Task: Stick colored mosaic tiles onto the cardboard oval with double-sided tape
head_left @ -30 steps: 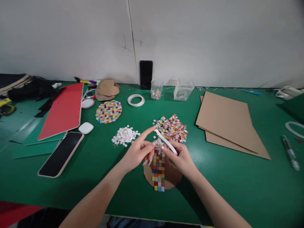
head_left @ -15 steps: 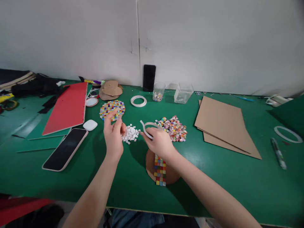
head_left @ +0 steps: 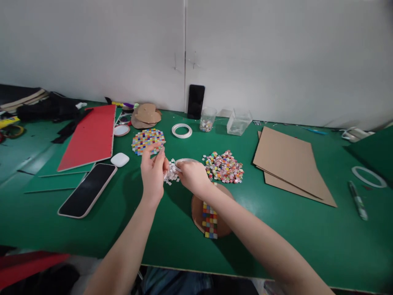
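My right hand (head_left: 193, 177) is closed on a roll of white tape (head_left: 183, 159), whose rim shows above the knuckles. To its left, my left hand (head_left: 152, 174) has thumb and forefinger pinched together; what lies between them is too small to make out. Below and between the hands lies a pile of small white pieces (head_left: 172, 176), partly covered by them. Under my right forearm sits a round cardboard disc (head_left: 198, 213) bearing a strip of coloured mosaic tiles (head_left: 210, 223). A tile-covered disc (head_left: 147, 138) lies just beyond my left hand.
Loose coloured tiles (head_left: 225, 167) are heaped right of my hands. Behind stand a tile cup (head_left: 208, 119), a clear box (head_left: 238, 122) and an upright phone (head_left: 195, 101). Cardboard sheets (head_left: 285, 159) lie right; a large phone (head_left: 87, 190) and red board (head_left: 90, 137) lie left.
My right hand has moved left with the tape roll, closer to my left hand. The loose tape end seen earlier is now hidden. The view has shifted slightly.
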Tool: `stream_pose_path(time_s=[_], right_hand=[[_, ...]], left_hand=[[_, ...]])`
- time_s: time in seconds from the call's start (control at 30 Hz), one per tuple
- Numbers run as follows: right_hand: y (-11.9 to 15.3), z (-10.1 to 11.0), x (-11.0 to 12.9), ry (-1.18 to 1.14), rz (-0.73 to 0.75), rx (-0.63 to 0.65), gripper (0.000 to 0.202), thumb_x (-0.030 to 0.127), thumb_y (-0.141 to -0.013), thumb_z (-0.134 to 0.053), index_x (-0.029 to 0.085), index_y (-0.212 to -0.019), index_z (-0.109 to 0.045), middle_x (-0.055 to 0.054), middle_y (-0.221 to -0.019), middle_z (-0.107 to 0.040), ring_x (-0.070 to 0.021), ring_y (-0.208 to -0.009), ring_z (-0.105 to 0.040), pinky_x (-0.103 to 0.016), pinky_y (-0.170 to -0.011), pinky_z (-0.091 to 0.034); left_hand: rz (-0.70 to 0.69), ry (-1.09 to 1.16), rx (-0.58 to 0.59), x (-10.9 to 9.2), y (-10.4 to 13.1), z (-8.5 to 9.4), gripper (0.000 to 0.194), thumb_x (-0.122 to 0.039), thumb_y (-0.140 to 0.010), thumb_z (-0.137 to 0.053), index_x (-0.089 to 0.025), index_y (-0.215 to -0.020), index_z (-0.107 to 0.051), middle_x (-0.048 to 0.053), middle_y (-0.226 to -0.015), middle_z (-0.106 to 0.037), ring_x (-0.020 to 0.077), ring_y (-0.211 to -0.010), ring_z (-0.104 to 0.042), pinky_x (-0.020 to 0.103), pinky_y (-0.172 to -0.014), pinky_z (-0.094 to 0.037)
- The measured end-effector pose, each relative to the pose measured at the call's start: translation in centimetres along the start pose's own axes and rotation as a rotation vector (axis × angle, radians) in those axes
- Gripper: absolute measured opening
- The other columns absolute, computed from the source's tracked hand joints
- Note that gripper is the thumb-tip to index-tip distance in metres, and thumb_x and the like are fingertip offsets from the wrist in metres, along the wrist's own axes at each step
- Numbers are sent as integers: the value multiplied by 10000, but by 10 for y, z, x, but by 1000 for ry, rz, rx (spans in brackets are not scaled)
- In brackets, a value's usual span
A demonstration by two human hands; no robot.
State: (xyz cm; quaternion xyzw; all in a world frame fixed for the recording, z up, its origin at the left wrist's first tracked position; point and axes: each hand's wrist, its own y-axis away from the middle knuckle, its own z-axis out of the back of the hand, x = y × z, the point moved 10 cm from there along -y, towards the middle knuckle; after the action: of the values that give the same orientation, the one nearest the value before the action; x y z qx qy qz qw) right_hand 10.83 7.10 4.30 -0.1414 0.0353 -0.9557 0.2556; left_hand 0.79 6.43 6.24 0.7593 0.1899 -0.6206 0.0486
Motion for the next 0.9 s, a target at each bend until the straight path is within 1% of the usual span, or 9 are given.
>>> stream_pose_path(time_s=[0.1, 0.23, 0.3, 0.37, 0.43, 0.53, 0.73, 0.83, 0.9], right_hand=[[0, 2, 2, -18, 9, -9, 89, 189, -835, -501, 190, -818, -589, -44, -806, -673, -196, -764, -612, -246, -577, -343], [5, 15, -4, -140, -20, -67, 138, 318, -829, -525, 193, -828, -584, -32, -805, -665, -182, -721, -603, -245, -549, -336], [14, 23, -16, -328, -51, -86, 181, 349, -836, -516, 186, -818, -590, -29, -776, -660, -166, -665, -588, -241, -538, -344], [26, 24, -26, -623, -49, -24, 269, 329, -902, -409, 167, -807, -602, -34, -736, -653, -135, -605, -566, -235, -540, -372], [41, 29, -41, -962, -69, -6, 333, 339, -936, -325, 150, -917, -598, -52, -789, -657, -121, -615, -560, -236, -573, -423], [66, 38, -65, -1199, -112, -14, 351, 357, -944, -322, 153, -1014, -600, -53, -788, -640, -117, -624, -548, -236, -562, -437], [103, 39, -78, -1307, -76, 81, 272, 326, -912, -449, 149, -891, -654, -31, -639, -606, -119, -555, -547, -247, -529, -442], [111, 30, -68, -1282, -30, 208, 266, 301, -910, -455, 148, -844, -663, -24, -622, -595, -112, -538, -545, -232, -491, -414], [110, 32, -65, -1232, -3, 199, 269, 281, -913, -450, 147, -828, -668, -33, -671, -596, -117, -586, -540, -239, -517, -404]], left_hand=[[-2, -17, 29, 2, 0, -3, 173, -264, -789, -575, -214, -950, -535, -97, -426, -387, 53, -354, -360, 139, -355, -269], [21, -99, 75, 5, 2, -9, 217, -288, -799, -574, -208, -998, -537, -77, -460, -456, 67, -398, -431, 151, -393, -334], [10, -155, 72, 3, 3, -10, 171, -314, -806, -571, -185, -918, -576, -59, -489, -492, 67, -425, -456, 159, -422, -370], [-27, -191, 43, -3, 5, -9, 171, -332, -811, -568, -163, -806, -598, -47, -504, -506, 60, -438, -458, 159, -441, -387], [-49, -190, 32, -7, 6, -9, 195, -335, -809, -577, -155, -737, -598, -47, -499, -499, 56, -439, -454, 159, -446, -390], [38, -154, 110, 1, 9, -17, 217, -351, -818, -567, -151, -752, -618, -38, -520, -507, 59, -448, -460, 166, -445, -394], [372, -59, 377, 40, 30, -50, 261, -362, -847, -511, -132, -833, -634, -19, -540, -523, 66, -450, -460, 172, -432, -385], [442, -58, 476, 50, 41, -63, 324, -411, -860, -475, -129, -867, -633, -13, -539, -527, 79, -463, -481, 180, -430, -396], [468, -68, 514, 54, 45, -67, 348, -429, -865, -458, -128, -882, -631, -10, -547, -533, 84, -464, -489, 189, -432, -410]])
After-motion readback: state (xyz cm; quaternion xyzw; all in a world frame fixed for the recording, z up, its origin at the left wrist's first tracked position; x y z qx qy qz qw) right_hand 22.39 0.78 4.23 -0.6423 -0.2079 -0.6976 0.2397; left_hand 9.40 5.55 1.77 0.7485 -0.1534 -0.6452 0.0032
